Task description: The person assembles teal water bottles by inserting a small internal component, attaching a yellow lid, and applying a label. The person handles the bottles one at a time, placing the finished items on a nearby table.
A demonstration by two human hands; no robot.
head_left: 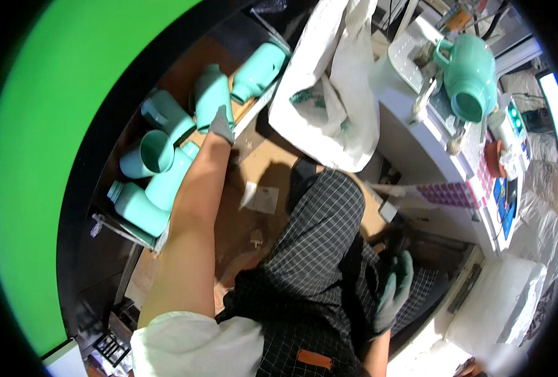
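My left hand [222, 127], in a grey glove, reaches to the shelf at the left. It grips the lower end of a teal jug shell [212, 94], with a thumb along its side; the other fingers are mostly hidden. Around it lie more teal shells: one with a neck [258, 70] farther back, one with a handle [166, 115], an open-mouthed one [147, 154] and a necked one [139, 207] nearer me. My right hand [394, 292], in a grey glove with green fingers, hovers over my right leg, its fingers stretched out and holding nothing.
A large white sack [329, 88] with teal pieces inside stands beyond my knees. On the right, a teal jug with a handle [470, 75] lies on its side on a white machine [411, 119]. A white wrapped bundle [496, 301] sits at the lower right.
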